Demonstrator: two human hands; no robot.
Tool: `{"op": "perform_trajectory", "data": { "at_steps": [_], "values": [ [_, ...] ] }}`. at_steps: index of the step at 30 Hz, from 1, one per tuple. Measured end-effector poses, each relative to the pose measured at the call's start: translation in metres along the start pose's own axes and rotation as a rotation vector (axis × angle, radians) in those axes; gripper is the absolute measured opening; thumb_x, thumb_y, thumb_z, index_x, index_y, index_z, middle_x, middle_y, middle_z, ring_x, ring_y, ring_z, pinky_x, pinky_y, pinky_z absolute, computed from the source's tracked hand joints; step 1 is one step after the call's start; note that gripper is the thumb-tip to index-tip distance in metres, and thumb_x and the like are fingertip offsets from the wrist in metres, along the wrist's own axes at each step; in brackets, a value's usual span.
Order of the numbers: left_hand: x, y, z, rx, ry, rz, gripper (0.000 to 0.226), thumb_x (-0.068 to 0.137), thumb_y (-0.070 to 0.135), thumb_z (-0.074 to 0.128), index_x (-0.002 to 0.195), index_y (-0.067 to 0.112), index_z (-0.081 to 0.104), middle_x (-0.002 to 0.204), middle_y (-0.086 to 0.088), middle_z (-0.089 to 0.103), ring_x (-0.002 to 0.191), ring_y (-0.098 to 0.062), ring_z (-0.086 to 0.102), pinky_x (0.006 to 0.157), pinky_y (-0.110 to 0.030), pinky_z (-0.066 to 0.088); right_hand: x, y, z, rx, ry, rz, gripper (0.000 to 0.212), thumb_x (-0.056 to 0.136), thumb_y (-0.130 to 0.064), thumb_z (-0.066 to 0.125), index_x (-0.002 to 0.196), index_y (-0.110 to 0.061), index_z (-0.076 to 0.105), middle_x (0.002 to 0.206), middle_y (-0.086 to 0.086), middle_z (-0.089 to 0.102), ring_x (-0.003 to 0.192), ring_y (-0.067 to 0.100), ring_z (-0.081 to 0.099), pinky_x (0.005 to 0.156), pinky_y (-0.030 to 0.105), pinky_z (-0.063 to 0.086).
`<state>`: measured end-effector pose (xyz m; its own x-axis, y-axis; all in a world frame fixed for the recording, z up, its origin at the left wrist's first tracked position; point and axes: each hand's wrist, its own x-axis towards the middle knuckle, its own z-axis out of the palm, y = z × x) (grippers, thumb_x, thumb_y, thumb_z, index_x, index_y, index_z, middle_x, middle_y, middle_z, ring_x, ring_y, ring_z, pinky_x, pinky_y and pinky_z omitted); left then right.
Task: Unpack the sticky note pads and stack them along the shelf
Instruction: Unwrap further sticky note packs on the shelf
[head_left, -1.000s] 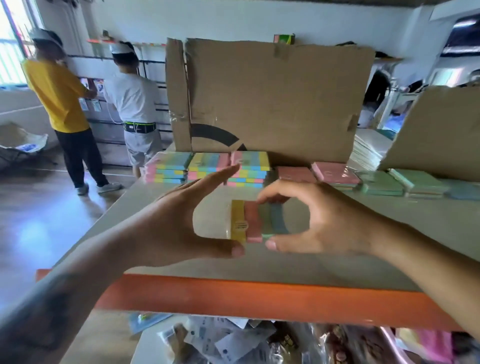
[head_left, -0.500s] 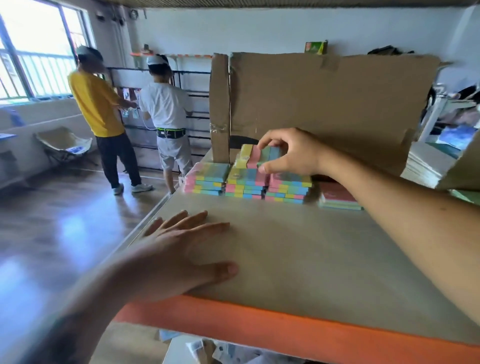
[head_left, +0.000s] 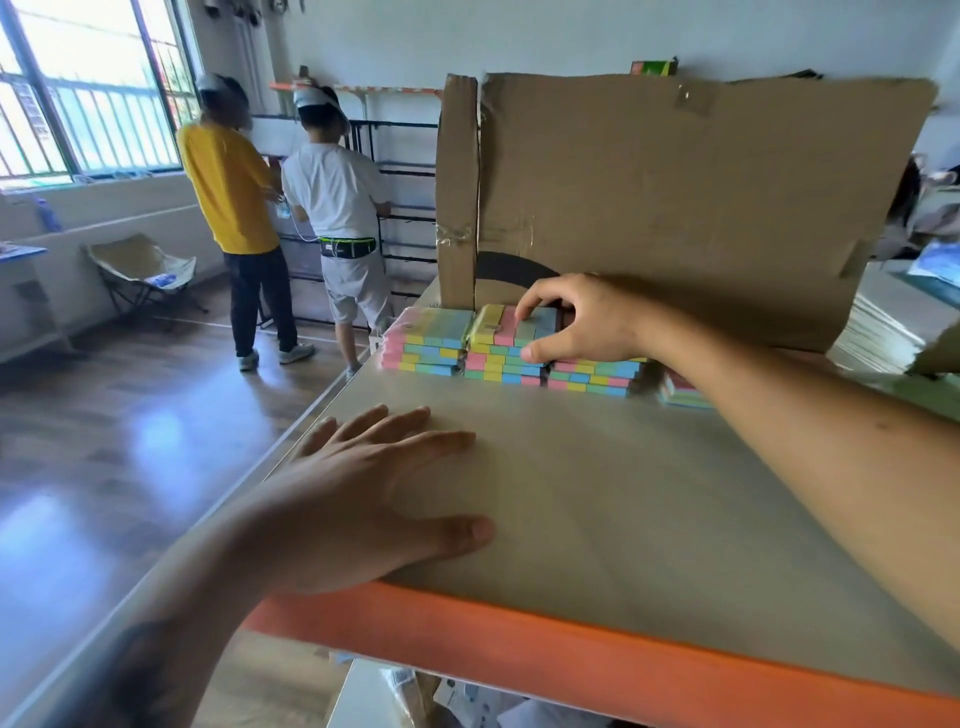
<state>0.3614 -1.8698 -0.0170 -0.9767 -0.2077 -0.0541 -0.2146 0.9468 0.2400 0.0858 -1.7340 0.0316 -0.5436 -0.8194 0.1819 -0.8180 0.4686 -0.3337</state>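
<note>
Two people, one in yellow (head_left: 228, 192) and one in white (head_left: 335, 189), are standing backs turned at a wall rack (head_left: 410, 171). A folding chair (head_left: 143, 273) is sitting under the window (head_left: 88, 88). Cardboard (head_left: 691, 208) is standing upright.

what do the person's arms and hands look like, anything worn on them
Both hands are bare: no gloves, rings or watch visible. The left hand leads to a bare forearm with a dark, blurred marking near the frame's lower edge. The right hand also has a bare forearm; no sleeve shows on either.
</note>
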Motion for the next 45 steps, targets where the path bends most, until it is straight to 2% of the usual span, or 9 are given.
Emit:
{"op": "perform_trajectory", "data": {
  "at_steps": [7,10,15,20,23,28,32,43,45],
  "values": [
    [0.000,0.002,-0.001,0.013,-0.014,-0.004,0.092,0.056,0.104,0.020,0.141,0.075,0.003,0.162,0.035,-0.002,0.153,-0.002,-0.006,0.126,-0.038,-0.001,-0.009,-0.009,-0.005,-0.106,-0.020,0.037,0.040,0.081,-0.049,0.079,0.118,-0.043,0.065,0.127,-0.002,0.053,0.117,0.022,0.050,0.102,0.041,0.046],
    [0.002,-0.001,-0.001,0.007,-0.015,0.013,0.097,0.051,0.108,0.015,0.141,0.075,0.003,0.163,0.032,0.000,0.153,-0.005,-0.004,0.127,-0.041,0.000,-0.011,-0.011,-0.009,-0.147,-0.037,0.067,0.045,0.081,-0.053,0.077,0.124,-0.048,0.063,0.130,-0.004,0.053,0.123,0.023,0.048,0.104,0.041,0.045],
    [0.009,0.013,-0.006,0.018,-0.038,0.064,0.088,0.061,0.099,0.023,0.144,0.072,0.010,0.164,0.031,0.001,0.152,-0.002,-0.002,0.125,-0.039,-0.002,-0.048,-0.018,-0.011,-0.168,0.056,0.068,0.061,0.082,-0.056,0.073,0.138,-0.049,0.051,0.146,-0.007,0.046,0.134,0.022,0.038,0.114,0.045,0.033],
    [0.021,0.056,-0.006,0.021,0.003,0.123,0.095,0.061,0.104,0.013,0.148,0.066,0.015,0.165,0.025,0.011,0.153,-0.006,0.008,0.126,-0.046,0.006,-0.115,-0.013,-0.010,-0.371,0.061,0.123,0.060,0.094,-0.065,0.052,0.150,-0.052,0.033,0.154,-0.011,0.037,0.139,0.022,0.032,0.112,0.048,0.025],
    [0.026,0.093,-0.002,0.030,0.054,0.155,0.102,0.057,0.104,0.010,0.149,0.062,0.022,0.165,0.023,0.019,0.152,-0.009,0.018,0.125,-0.046,0.014,-0.160,0.008,-0.018,-0.359,0.098,0.145,0.061,0.095,-0.069,0.047,0.151,-0.050,0.033,0.154,-0.008,0.040,0.141,0.024,0.034,0.111,0.045,0.027],
    [0.033,0.182,0.024,-0.002,0.100,0.208,0.096,0.063,0.104,0.022,0.145,0.057,0.036,0.157,0.023,0.038,0.145,-0.009,0.036,0.121,-0.043,0.027,-0.264,0.067,-0.046,-0.316,0.118,0.215,0.064,0.093,-0.077,0.041,0.147,-0.044,0.044,0.154,-0.004,0.047,0.143,0.025,0.040,0.115,0.049,0.031],
    [0.039,0.287,0.058,-0.146,0.115,0.287,0.065,0.087,0.071,0.056,0.145,0.044,0.049,0.151,0.015,0.049,0.138,-0.010,0.045,0.109,-0.030,0.034,-0.369,0.128,-0.083,-0.286,0.160,0.317,0.063,0.092,-0.079,0.039,0.144,-0.044,0.046,0.149,-0.003,0.051,0.140,0.026,0.043,0.113,0.048,0.032],
    [0.038,0.579,0.112,-0.250,0.056,0.504,0.059,0.090,0.059,0.063,0.144,0.038,0.052,0.147,0.012,0.052,0.134,-0.009,0.046,0.091,-0.018,0.032,-0.605,0.268,-0.186,-0.304,0.261,0.502,0.054,0.092,-0.073,0.050,0.132,-0.039,0.059,0.135,0.000,0.059,0.129,0.024,0.051,0.108,0.046,0.038],
    [0.046,0.620,0.118,-0.256,0.030,0.524,0.058,0.089,0.059,0.064,0.142,0.038,0.054,0.145,0.012,0.053,0.126,-0.010,0.051,0.089,-0.017,0.034,-0.636,0.293,-0.200,-0.282,0.287,0.519,0.049,0.093,-0.070,0.053,0.128,-0.038,0.062,0.134,-0.002,0.060,0.126,0.022,0.054,0.107,0.047,0.040]
  ]
}}
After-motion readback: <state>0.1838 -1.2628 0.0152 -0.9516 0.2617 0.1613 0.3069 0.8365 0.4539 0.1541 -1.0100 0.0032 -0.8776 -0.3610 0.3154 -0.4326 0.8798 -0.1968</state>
